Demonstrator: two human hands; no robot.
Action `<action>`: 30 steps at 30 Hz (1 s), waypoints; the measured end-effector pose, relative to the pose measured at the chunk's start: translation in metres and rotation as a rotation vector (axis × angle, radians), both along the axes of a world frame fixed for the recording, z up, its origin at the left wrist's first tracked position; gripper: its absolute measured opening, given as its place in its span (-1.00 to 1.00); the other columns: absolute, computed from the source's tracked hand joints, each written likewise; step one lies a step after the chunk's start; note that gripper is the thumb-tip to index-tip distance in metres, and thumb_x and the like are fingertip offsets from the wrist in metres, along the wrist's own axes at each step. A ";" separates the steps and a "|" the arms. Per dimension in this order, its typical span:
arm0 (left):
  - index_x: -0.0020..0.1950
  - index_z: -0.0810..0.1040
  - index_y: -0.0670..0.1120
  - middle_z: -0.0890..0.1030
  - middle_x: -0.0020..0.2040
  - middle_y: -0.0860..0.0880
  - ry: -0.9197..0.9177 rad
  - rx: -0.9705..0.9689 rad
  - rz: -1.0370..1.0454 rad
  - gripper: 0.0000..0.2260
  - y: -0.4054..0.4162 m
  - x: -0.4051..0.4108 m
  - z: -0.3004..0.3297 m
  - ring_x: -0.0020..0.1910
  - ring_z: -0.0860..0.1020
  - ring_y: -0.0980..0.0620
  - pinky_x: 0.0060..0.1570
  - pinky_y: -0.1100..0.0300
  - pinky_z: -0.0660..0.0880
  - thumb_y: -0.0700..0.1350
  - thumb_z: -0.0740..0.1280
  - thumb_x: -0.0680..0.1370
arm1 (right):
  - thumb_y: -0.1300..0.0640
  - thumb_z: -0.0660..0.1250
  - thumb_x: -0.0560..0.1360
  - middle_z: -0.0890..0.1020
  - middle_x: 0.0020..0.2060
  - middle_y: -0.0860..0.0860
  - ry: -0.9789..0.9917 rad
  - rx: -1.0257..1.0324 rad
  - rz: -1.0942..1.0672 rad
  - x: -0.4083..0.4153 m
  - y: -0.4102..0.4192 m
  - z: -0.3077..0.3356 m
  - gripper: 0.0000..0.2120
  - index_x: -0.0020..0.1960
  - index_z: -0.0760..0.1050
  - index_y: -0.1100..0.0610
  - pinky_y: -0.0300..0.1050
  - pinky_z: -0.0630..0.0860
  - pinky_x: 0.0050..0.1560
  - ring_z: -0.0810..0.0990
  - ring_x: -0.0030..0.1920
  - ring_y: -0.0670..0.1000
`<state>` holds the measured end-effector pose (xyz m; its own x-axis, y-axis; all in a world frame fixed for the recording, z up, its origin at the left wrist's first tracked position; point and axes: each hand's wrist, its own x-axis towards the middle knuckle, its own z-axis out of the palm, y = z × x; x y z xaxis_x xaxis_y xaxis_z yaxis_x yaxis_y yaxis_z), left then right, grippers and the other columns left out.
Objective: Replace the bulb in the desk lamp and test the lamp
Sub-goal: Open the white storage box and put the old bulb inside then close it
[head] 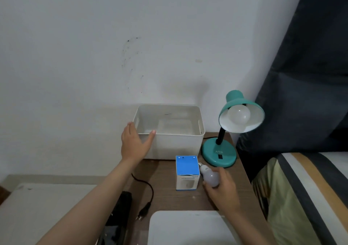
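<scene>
A loose bulb (pixel 210 176), one of two in view, lies low and right of centre in the frame, its screw base pointing to the upper left toward a blue-and-white carton, its globe cupped by the right hand (pixel 223 187), whose fingers curl round the glass from the near side. Whether the bulb rests on the brown table (pixel 167 197) or is lifted just clear cannot be told. The single carton (pixel 187 172) stands upright just beside the bulb, to its left. Beyond it, at centre frame, the left hand (pixel 134 144) is spread flat, fingers straight, touching the near left corner of one open white bin (pixel 178 145), gripping nothing. To the right of the bin stands the one teal desk lamp (pixel 219 154), its round base just beyond the loose bulb, its shade tilted up at right of centre with the second bulb (pixel 239 115) seated inside, unlit. One black cord with a two-pin plug (pixel 142 211) lies unplugged on the table at lower centre, beside a dark object at the lower left that is too blurred to name. A white lid-like panel (pixel 188 227) fills the bottom edge. A dark curtain (pixel 310 66) hangs at upper right above striped bedding (pixel 308 188).
</scene>
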<state>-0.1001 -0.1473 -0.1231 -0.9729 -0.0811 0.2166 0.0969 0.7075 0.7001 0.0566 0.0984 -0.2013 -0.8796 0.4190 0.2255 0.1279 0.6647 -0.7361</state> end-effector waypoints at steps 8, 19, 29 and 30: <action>0.52 -0.02 -0.17 0.06 0.55 -0.14 0.029 -0.023 -0.020 -0.16 0.000 -0.001 -0.006 0.52 0.02 -0.12 0.47 -0.05 0.10 0.32 0.19 0.47 | 0.25 0.49 0.33 0.47 0.12 -0.17 0.407 -0.113 0.075 -0.003 -0.029 0.085 -0.52 0.15 0.40 -0.03 -0.23 0.45 0.13 0.49 0.17 -0.06; 0.48 0.08 -0.20 0.22 0.49 -0.20 0.121 -0.107 -0.005 -0.18 -0.002 -0.008 -0.014 0.46 0.19 -0.16 0.45 -0.14 0.13 0.36 0.13 0.45 | 0.12 0.37 0.36 0.50 -0.08 0.02 -0.058 0.135 0.181 -0.194 -0.043 0.123 -0.61 0.16 0.41 0.14 -0.02 0.54 -0.09 0.53 -0.09 0.08; 0.46 0.13 -0.19 0.29 0.46 -0.19 0.142 -0.151 0.026 -0.16 -0.003 -0.012 -0.018 0.44 0.26 -0.16 0.42 -0.18 0.16 0.41 0.08 0.43 | 0.13 0.33 0.42 0.50 0.17 0.15 -0.207 0.282 0.176 -0.225 -0.040 0.115 -0.51 0.32 0.33 0.16 -0.13 0.41 -0.08 0.51 0.11 0.15; 0.45 0.13 -0.20 0.30 0.44 -0.19 0.149 -0.153 0.024 -0.17 -0.003 -0.012 -0.017 0.42 0.28 -0.16 0.42 -0.20 0.18 0.40 0.10 0.44 | 0.13 0.35 0.41 0.46 0.19 0.17 -0.211 0.252 0.173 -0.223 -0.039 0.115 -0.47 0.34 0.32 0.16 -0.13 0.41 -0.04 0.49 0.14 0.16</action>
